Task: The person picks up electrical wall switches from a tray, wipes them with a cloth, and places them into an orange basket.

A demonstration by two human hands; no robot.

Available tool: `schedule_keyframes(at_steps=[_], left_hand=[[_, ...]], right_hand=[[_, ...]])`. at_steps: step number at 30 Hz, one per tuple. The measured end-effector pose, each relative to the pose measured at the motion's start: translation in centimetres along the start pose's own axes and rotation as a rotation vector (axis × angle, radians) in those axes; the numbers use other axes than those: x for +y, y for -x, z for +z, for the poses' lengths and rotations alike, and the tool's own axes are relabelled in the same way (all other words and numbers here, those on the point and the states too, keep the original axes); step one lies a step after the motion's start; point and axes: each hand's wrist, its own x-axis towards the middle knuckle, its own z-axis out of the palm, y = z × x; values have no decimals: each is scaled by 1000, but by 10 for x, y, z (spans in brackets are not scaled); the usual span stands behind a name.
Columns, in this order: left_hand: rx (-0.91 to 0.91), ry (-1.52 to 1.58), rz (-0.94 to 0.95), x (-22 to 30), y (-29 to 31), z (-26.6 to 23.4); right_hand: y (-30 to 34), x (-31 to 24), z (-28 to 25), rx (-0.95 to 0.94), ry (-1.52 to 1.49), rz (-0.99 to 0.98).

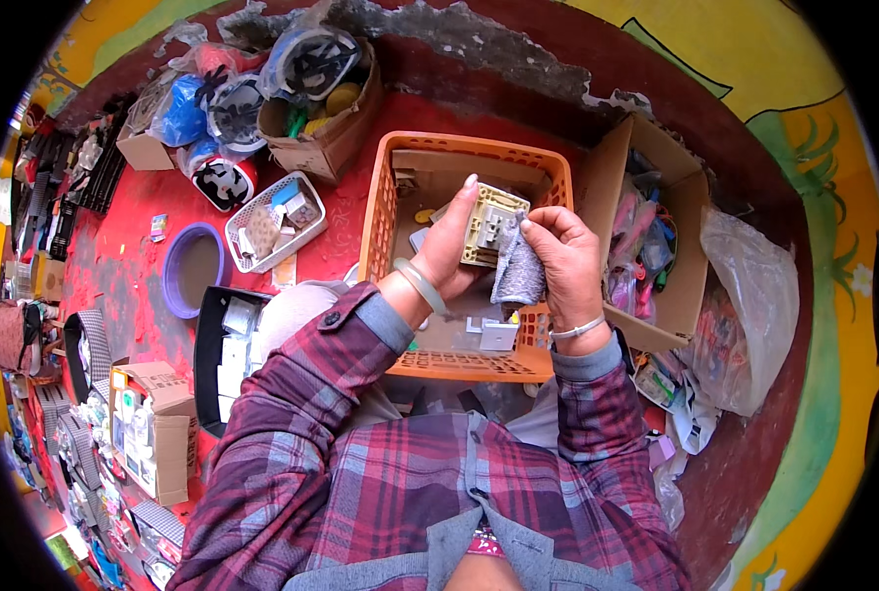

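Note:
Over an orange plastic basket [459,144], my left hand [439,251] grips a yellowed cream wall-switch panel [481,234] by its edge, its moulded back facing up. A grey fleecy cloth [518,274] hangs from my right hand [569,258], pinched between thumb and fingers. The cloth lies against the right side of the panel and covers part of it. Inside the basket, below my hands, sits a white square plate [498,336] among other small plastic pieces, partly hidden by my hands.
Right of the basket stands an open cardboard box [693,251] of colourful packets, with a clear plastic bag [754,305] beside it. To the left are a white basket [313,229], a purple basin [170,281] and a black tray [208,345]. A filled carton [331,148] stands near the wall.

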Motion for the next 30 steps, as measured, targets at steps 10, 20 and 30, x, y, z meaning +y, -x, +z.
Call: schedule_keyframes(at_steps=[10,20,30], left_hand=[[-47,-237,269,-12,9,2],[-75,-236,386,-13,16,12],[-5,-263,352,-3,9,4]], right_hand=[[4,11,7,55,565,-336],[11,10,16,42,245,-81],[21,15,15,-97,284,-32]])
